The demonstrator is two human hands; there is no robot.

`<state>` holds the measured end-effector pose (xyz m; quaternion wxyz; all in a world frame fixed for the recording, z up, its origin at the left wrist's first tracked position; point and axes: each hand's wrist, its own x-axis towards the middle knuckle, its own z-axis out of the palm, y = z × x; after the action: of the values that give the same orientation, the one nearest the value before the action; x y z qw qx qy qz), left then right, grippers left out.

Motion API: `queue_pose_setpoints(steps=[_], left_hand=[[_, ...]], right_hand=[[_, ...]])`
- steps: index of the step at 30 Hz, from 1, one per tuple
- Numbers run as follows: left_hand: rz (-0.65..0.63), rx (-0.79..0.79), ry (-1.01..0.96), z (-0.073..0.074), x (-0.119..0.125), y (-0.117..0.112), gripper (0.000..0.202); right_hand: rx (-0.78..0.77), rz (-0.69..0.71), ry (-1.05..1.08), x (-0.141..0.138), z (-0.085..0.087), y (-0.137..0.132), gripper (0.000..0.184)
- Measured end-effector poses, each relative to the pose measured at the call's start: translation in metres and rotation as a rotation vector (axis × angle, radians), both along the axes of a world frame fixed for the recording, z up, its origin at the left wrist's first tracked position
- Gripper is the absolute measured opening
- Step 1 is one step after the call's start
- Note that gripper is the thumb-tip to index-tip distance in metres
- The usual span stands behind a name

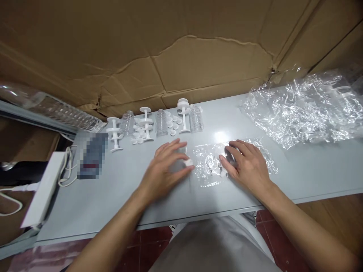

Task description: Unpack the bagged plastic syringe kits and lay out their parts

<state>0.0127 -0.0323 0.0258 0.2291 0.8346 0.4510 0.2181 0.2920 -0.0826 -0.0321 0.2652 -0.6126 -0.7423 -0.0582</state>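
Note:
My left hand (pixel 164 170) pinches a small white cap (pixel 188 162) between thumb and fingertip, just above the table. My right hand (pixel 246 162) rests over a flat clear plastic bag (pixel 208 179), its fingers curved and its thumb apart from them. Small white pieces (pixel 217 170) lie at the bag, close to the right thumb; whether they are inside or on top I cannot tell. Behind the hands stand white plastic stems with discs (pixel 146 122) and clear ribbed cylinders (pixel 162 122). Loose white caps (pixel 173 122) lie between them.
A heap of crinkled clear plastic bags (pixel 309 105) covers the table's back right. Cardboard (pixel 170 68) walls off the back. To the left are a blurred-out dark object (pixel 95 156), a white power strip (pixel 45 189) with cables, and a large clear bottle (pixel 56 109).

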Motion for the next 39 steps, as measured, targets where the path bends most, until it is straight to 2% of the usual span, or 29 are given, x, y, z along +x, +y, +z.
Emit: queue_pose_setpoints(steps=[3, 5, 7, 10, 14, 18, 21, 26, 30, 39], left_hand=[[0.065, -0.015, -0.084, 0.030, 0.001, 0.027, 0.019], [0.062, 0.047, -0.121, 0.048, 0.018, 0.054, 0.020], [0.043, 0.046, -0.142, 0.060, 0.044, 0.085, 0.024], [-0.037, 0.000, -0.067, 0.064, 0.087, 0.128, 0.026], [-0.133, -0.013, 0.209, 0.050, 0.125, 0.163, 0.019], [-0.204, 0.074, 0.488, 0.034, 0.139, 0.172, 0.016], [-0.250, 0.086, 0.599, 0.029, 0.141, 0.171, 0.013], [-0.293, 0.047, 0.658, 0.035, 0.138, 0.170, 0.021], [-0.333, 0.080, 0.683, 0.040, 0.136, 0.173, 0.011], [-0.270, 0.113, 0.780, 0.039, 0.136, 0.183, 0.010]], right_hand=[[-0.008, 0.001, -0.004, 0.000, 0.000, -0.001, 0.034], [-0.007, -0.002, -0.011, 0.000, -0.001, -0.001, 0.034], [-0.004, -0.005, -0.019, -0.001, 0.000, -0.001, 0.034], [0.005, -0.011, -0.029, -0.002, 0.000, -0.001, 0.033], [0.009, -0.009, -0.032, -0.002, 0.001, -0.001, 0.034], [-0.006, -0.005, -0.039, -0.002, 0.003, -0.001, 0.034], [-0.004, 0.001, -0.040, -0.003, 0.004, -0.001, 0.034], [0.014, 0.002, -0.045, -0.003, 0.005, 0.000, 0.033], [0.041, 0.001, -0.056, -0.003, 0.003, 0.000, 0.032], [0.054, 0.001, -0.051, -0.003, 0.002, 0.000, 0.032]])
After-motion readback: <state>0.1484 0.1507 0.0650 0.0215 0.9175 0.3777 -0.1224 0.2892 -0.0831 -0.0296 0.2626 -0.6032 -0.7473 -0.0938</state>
